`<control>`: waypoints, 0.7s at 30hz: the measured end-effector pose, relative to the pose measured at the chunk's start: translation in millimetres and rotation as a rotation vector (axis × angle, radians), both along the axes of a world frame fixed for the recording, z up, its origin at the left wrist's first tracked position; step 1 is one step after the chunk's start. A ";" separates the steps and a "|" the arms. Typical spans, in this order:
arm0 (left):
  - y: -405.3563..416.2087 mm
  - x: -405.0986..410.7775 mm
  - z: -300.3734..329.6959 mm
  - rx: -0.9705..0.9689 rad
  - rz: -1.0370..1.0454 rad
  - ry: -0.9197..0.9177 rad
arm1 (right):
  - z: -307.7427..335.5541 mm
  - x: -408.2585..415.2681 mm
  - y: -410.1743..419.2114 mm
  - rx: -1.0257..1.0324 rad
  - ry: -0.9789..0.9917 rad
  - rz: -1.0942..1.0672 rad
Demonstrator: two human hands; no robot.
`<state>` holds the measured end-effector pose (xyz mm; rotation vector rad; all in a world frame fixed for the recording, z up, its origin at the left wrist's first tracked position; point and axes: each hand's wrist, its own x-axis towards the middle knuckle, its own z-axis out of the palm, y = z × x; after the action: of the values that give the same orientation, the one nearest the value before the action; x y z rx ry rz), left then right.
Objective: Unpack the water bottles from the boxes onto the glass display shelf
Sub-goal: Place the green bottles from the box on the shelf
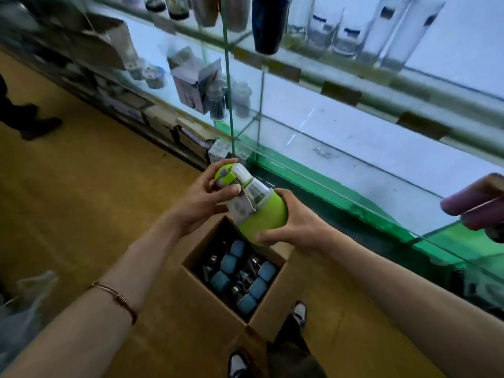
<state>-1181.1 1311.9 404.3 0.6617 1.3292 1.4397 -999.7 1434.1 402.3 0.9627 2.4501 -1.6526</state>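
A lime-green water bottle (261, 211) with a clear upper part and a green-and-white cap is held tilted above an open cardboard box (215, 304). My left hand (200, 197) grips its cap end. My right hand (289, 227) holds its green base. Inside the box lie several blue-sleeved bottles (240, 274). The glass display shelf (354, 156) runs past the box on the right, its lower level bare near the bottle.
Upper glass shelves carry a dark cup (268, 23), clear tall glasses (387, 31) and small boxed items (195, 83). A pink bottle (477, 205) stands at the right edge. A person's feet (30, 124) show far left. A plastic bag (24, 309) lies lower left.
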 end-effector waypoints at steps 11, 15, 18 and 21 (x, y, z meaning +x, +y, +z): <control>39.8 27.3 173.3 0.281 -0.095 0.367 | 161.3 27.2 0.4 0.417 0.207 -0.238; 57.1 43.8 229.3 0.433 -0.085 0.446 | 217.9 39.0 14.6 0.524 0.281 -0.261; 65.0 60.8 264.2 0.521 -0.106 0.559 | 254.3 57.6 27.1 0.582 0.312 -0.282; 77.6 84.0 286.2 0.573 -0.125 0.600 | 281.9 83.0 41.6 0.643 0.311 -0.287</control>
<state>-1097.1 1389.4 690.5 1.6235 1.2696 1.5907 -916.7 1475.7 684.3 1.2399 3.2963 -1.1349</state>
